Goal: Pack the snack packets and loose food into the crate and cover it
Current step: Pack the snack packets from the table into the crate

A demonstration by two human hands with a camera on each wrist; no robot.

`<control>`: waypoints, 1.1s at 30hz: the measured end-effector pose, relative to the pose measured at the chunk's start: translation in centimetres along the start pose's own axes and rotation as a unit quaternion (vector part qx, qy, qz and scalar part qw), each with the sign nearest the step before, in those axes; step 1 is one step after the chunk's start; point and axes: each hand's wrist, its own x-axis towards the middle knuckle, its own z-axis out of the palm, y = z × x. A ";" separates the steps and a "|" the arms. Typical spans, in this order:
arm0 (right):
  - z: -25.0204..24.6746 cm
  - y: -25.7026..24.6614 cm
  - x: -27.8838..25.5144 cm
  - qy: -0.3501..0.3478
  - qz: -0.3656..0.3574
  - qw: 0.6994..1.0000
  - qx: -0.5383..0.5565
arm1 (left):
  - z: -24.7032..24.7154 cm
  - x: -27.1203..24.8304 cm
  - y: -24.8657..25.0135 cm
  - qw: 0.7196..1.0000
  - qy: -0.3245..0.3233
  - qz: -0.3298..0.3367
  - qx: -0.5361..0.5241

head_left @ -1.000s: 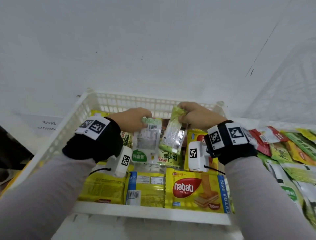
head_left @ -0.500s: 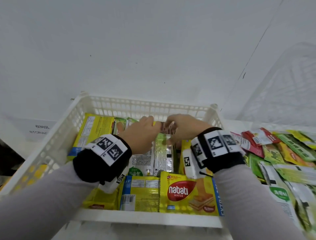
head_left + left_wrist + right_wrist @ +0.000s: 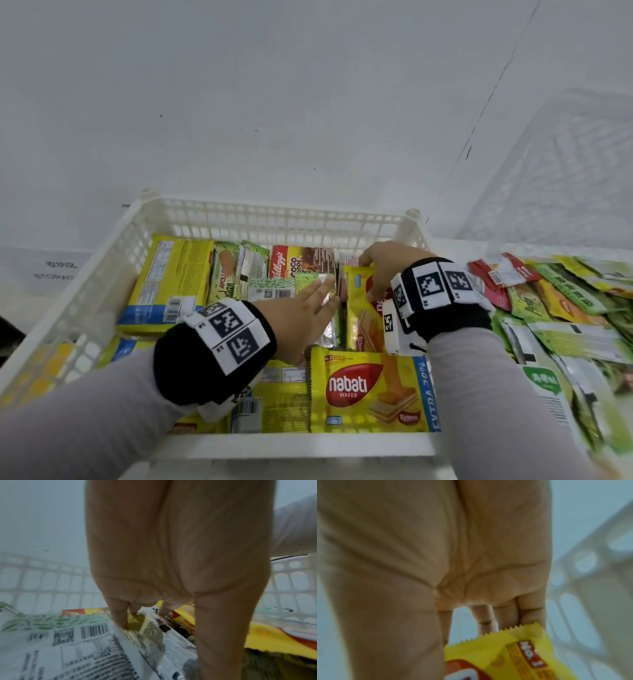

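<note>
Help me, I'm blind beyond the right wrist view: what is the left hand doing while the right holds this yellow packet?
Observer: The left hand, fingers straight, presses on silver-backed packets mid-crate.
Operator: Where does my yellow packet sit?
Observer: The yellow wafer packet stands on edge beside those packets; the right hand pinches its top near the far wall of the crate.
Operator: Anything still outside?
Observer: Yes, a heap of green and red packets lies right of the crate.

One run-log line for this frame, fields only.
phase: packing | left hand: flat on silver-green packets | right hand: grips yellow wafer pack | crate: uncovered
</note>
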 end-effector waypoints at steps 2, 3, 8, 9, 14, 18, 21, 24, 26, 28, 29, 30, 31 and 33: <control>-0.3 0.1 0.1 0.019 -0.010 1.000 0.019 | -0.1 -0.2 0.1 1.000 -0.009 -0.024 -0.009; -0.3 0.2 0.2 0.033 -0.013 0.999 0.031 | -0.1 -0.2 0.1 0.999 -0.013 -0.029 -0.007; 0.4 -0.2 1.1 0.111 -0.005 0.990 0.089 | -0.1 -0.1 0.0 0.999 -0.018 -0.032 -0.011; 0.7 -0.5 1.4 0.110 -0.001 0.990 0.086 | 0.0 -0.1 -0.1 0.999 -0.020 -0.030 -0.007; 3.6 -1.3 1.9 0.064 0.052 0.995 -0.051 | 0.2 0.3 -0.3 0.999 -0.030 -0.034 -0.004; 5.0 -1.2 2.6 0.038 0.069 0.994 -0.081 | 0.2 0.3 -0.5 0.998 -0.034 -0.047 -0.025; 4.7 -0.8 3.0 0.023 0.065 0.993 -0.090 | 0.3 0.5 -1.0 0.998 -0.044 -0.039 -0.030; 4.6 -1.1 2.9 0.017 0.067 0.993 -0.090 | 0.5 0.8 -1.5 0.998 -0.045 -0.033 -0.037; 4.4 -1.3 2.4 0.020 0.070 0.994 -0.082 | 0.5 0.9 -1.6 0.998 -0.046 -0.031 -0.043; 4.2 -1.5 1.6 0.036 0.077 0.994 -0.069 | 0.2 0.9 -1.7 0.997 -0.045 -0.031 -0.055; 4.1 -1.7 1.3 0.041 0.081 0.994 -0.064 | 0.0 0.7 -1.8 0.996 -0.042 -0.032 -0.067; 3.9 -1.8 0.6 0.043 0.087 0.994 -0.056 | -0.2 0.7 -1.9 0.996 -0.034 -0.028 -0.081; 3.3 -2.1 0.1 0.042 0.088 0.995 -0.039 | -0.6 0.5 -2.3 0.995 -0.021 -0.024 -0.098; 1.5 -2.7 -1.6 0.046 0.063 0.997 0.023 | -1.8 -0.2 -3.0 0.991 0.000 0.014 -0.137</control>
